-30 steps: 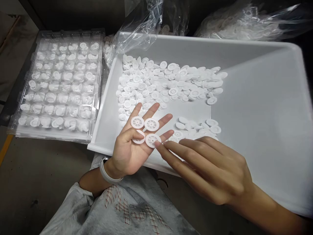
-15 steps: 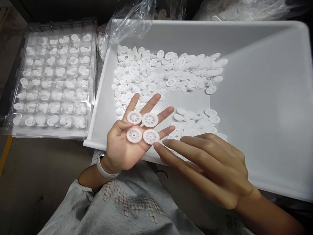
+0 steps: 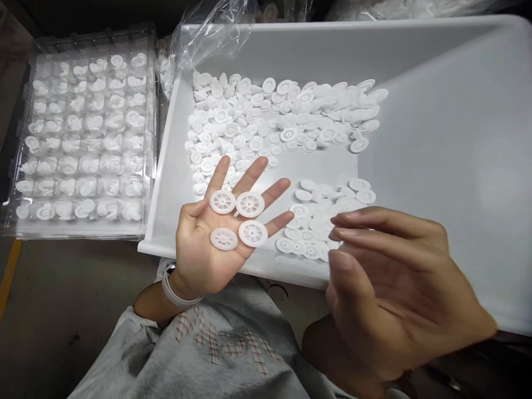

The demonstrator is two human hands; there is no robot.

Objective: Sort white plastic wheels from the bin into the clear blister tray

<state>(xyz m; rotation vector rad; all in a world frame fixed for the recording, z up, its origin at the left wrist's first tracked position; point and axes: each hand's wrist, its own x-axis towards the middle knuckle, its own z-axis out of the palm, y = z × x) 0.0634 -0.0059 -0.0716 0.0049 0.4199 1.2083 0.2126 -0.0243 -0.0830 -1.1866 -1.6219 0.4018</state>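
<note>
My left hand (image 3: 211, 249) is palm up with its fingers spread. Several small white spoked plastic wheels lie loose on its palm and finger bases, among them one wheel (image 3: 253, 233) near the little finger and a tilted wheel (image 3: 224, 239) lower on the palm. To the right, my right hand (image 3: 394, 288) hovers over the front of the bin, half curled, thumb and fingers apart with nothing seen between them. Just beyond its fingertips is a small group of white wheels (image 3: 307, 236) on the bin floor, partly hidden by that hand.
A large white bin (image 3: 449, 138) stands in front of me, with a bigger heap of wheels (image 3: 249, 119) at its back left. Left of it are stacked clear trays (image 3: 89, 133) with white parts in their pockets. Clear plastic film (image 3: 216, 33) hangs over the bin's back left corner.
My right hand has pulled back to the right from the left palm and turned, its thumb now showing. On the left palm, the lower left wheel has shifted and tilted. The view has moved slightly.
</note>
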